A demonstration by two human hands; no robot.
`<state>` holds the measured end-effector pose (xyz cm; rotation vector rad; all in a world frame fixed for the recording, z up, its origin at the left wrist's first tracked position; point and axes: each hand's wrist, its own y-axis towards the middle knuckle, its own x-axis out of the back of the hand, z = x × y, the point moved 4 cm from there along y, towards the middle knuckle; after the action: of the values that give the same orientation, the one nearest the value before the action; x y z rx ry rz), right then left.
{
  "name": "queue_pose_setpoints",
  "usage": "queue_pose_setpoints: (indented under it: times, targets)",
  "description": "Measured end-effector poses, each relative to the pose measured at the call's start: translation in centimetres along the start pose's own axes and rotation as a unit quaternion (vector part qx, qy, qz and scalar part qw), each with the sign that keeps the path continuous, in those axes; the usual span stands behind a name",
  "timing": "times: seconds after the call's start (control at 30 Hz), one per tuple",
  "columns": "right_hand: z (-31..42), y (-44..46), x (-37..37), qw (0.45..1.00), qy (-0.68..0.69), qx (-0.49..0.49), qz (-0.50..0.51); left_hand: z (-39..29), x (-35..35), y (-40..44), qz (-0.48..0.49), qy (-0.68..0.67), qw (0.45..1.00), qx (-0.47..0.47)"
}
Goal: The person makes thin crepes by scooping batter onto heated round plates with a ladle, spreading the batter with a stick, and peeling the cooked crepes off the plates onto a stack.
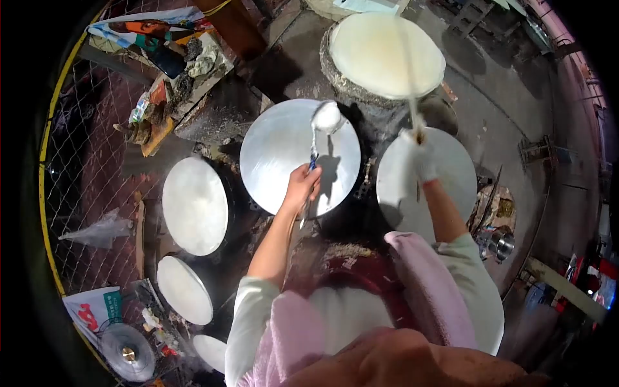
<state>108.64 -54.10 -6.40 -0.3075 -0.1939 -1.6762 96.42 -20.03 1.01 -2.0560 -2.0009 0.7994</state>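
My left hand [302, 186] is closed around the handle of a ladle [329, 117]. White liquid fills the ladle's bowl, held above a round pale metal griddle [274, 158], on which its shadow falls. My right hand [420, 158], in a white glove, is smeared by motion over another round griddle [454, 177]. From it a long thin stick [410, 71], also blurred, reaches up across a large round pale sheet [367, 51] on a raised round stand. My right fingers are not clear, but the stick rises out of the grip.
Down the left side sit more round pale surfaces, one upper [195, 206] and one lower [184, 290]. Wire mesh fencing [84, 213] runs along the far left. Metal bowls [500, 244] stand at right. A lidded pan [127, 351] is at lower left.
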Motion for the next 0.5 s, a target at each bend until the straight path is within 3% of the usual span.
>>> queue_pose_setpoints:
  times: [0.03, 0.07, 0.1, 0.17, 0.2, 0.27, 0.37, 0.43, 0.47, 0.5]
  targets:
    - [3.6, -5.0, -1.4, 0.995, 0.103, -0.013, -0.006, 0.7, 0.4, 0.7, -0.028, 0.079, 0.996, 0.004]
    - [3.6, -8.6, -2.7, 0.996, 0.077, -0.030, 0.028, 1.2, 1.0, 1.2, -0.052, 0.159, 0.986, 0.006]
    - [3.6, -11.7, -3.9, 0.996, 0.049, -0.045, 0.060, 1.7, 2.4, 1.8, -0.081, 0.262, 0.959, -0.066]
    - [7.0, -16.9, -5.8, 0.997, -0.065, 0.013, 0.025, 3.0, 4.6, 2.6, -0.134, 0.446, 0.859, -0.211]
    - [5.4, -18.2, -6.9, 0.992, -0.101, 0.010, 0.079, 2.1, 5.4, 2.1, -0.139, 0.499, 0.840, -0.160]
    - [4.3, -21.1, -8.4, 0.931, -0.364, 0.012, 0.002, 0.6, 7.0, 0.8, -0.155, 0.546, 0.798, -0.203]
    - [1.6, -22.5, -10.7, 0.909, -0.413, -0.058, -0.001, -1.8, 10.8, -1.3, -0.244, 0.536, 0.765, -0.262]
    - [-0.3, -21.6, -15.3, 0.992, -0.122, -0.033, 0.000, -4.4, 13.2, -3.1, -0.302, 0.476, 0.769, -0.301]
    - [-0.7, -22.3, -16.8, 0.984, 0.066, -0.160, 0.049, -5.6, 14.3, -4.3, -0.323, 0.429, 0.774, -0.335]
    - [3.7, -22.9, -18.1, 0.925, 0.230, -0.298, 0.051, -6.4, 15.2, -5.2, -0.324, 0.407, 0.787, -0.332]
